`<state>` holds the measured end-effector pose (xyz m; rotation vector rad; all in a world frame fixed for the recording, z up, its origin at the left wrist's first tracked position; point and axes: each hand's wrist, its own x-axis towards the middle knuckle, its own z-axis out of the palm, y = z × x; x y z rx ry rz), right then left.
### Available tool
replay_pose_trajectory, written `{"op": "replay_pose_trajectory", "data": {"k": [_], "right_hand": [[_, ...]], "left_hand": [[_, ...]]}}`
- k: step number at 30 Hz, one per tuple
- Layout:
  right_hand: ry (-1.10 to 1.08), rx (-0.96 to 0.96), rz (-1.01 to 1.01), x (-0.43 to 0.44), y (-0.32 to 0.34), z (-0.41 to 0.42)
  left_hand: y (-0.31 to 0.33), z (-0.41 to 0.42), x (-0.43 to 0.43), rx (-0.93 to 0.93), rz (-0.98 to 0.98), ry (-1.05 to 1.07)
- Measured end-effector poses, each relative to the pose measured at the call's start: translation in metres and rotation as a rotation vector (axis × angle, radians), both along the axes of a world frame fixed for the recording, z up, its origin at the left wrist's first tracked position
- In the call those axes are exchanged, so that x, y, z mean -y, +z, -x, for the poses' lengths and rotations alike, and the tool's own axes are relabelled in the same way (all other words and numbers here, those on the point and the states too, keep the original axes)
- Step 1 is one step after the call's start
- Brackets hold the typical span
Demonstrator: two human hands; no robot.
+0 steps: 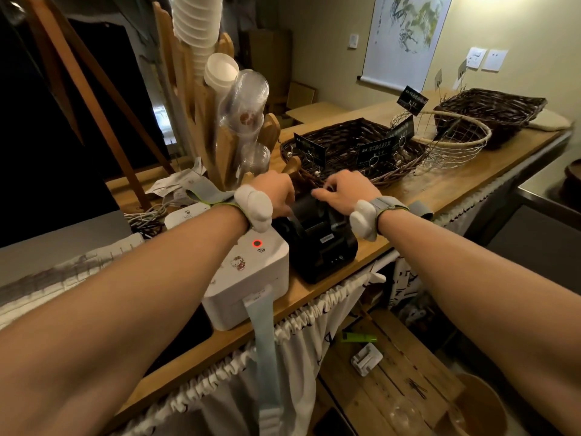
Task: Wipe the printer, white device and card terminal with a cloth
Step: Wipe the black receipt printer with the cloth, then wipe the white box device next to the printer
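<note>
A black receipt printer (323, 247) stands on the wooden counter (440, 190), right of a white box-shaped device (248, 278) with a red light and a cartoon sticker. My left hand (276, 191) reaches over the printer's far left side with its fingers curled down around it. My right hand (342, 193) grips the printer's far top edge with curled fingers. The fingertips of both hands are partly hidden. No cloth shows in either hand. A second, smaller white device (185, 214) lies behind my left wrist.
A dark wicker basket (345, 136) with black price cards sits just behind the printer. Further right are a wire basket (456, 143) and another wicker tray (490, 108). A wooden rack of stacked cups (242, 102) stands at the left, with cables and receipts nearby.
</note>
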<state>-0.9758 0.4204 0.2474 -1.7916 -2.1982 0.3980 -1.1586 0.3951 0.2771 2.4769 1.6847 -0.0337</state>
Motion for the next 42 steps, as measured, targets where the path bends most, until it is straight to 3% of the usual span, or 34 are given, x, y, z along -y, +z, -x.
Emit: {"op": "replay_pose_trajectory", "data": {"k": [3, 7, 10, 12, 14, 19, 21, 23, 27, 30, 34, 37, 41, 42], "right_hand": [[0.067, -0.127, -0.071, 0.009, 0.004, 0.039], [0.191, -0.358, -0.168, 0.035, 0.007, 0.097], [0.417, -0.014, -0.099, 0.054, -0.007, 0.129], [0.407, 0.152, -0.132, 0.058, -0.011, 0.139], [0.365, 0.131, -0.140, 0.056, -0.008, 0.146], [0.587, 0.161, -0.139, 0.060, -0.016, 0.185], [0.506, 0.158, -0.146, 0.045, -0.013, 0.189], [0.440, 0.187, -0.102, 0.037, -0.012, 0.199], [0.545, 0.192, -0.049, 0.038, -0.012, 0.210], [0.438, 0.228, -0.038, 0.020, -0.006, 0.206], [0.634, 0.203, -0.032, 0.033, -0.013, 0.219], [0.467, 0.251, -0.079, 0.017, -0.010, 0.217], [0.701, 0.223, -0.038, 0.034, -0.015, 0.235], [0.670, 0.229, -0.086, 0.029, -0.014, 0.231]], "left_hand": [[0.013, 0.017, 0.013, 0.017, -0.008, 0.051], [0.017, 0.056, 0.029, -0.121, -0.028, 0.162], [0.009, 0.099, 0.040, -0.171, 0.031, 0.268], [0.004, 0.125, 0.050, -0.173, 0.048, 0.329], [0.000, 0.142, 0.057, -0.143, 0.017, 0.374], [-0.003, 0.168, 0.063, -0.128, -0.150, 0.454], [-0.005, 0.173, 0.062, -0.128, -0.182, 0.464], [-0.007, 0.175, 0.059, -0.144, -0.180, 0.474], [-0.009, 0.179, 0.050, -0.132, -0.155, 0.472], [-0.014, 0.185, 0.048, -0.118, -0.143, 0.516], [-0.019, 0.197, 0.043, -0.121, -0.164, 0.549], [-0.019, 0.203, 0.039, -0.121, -0.193, 0.555], [-0.018, 0.208, 0.036, -0.152, -0.252, 0.574], [-0.019, 0.209, 0.035, -0.157, -0.256, 0.580]]}}
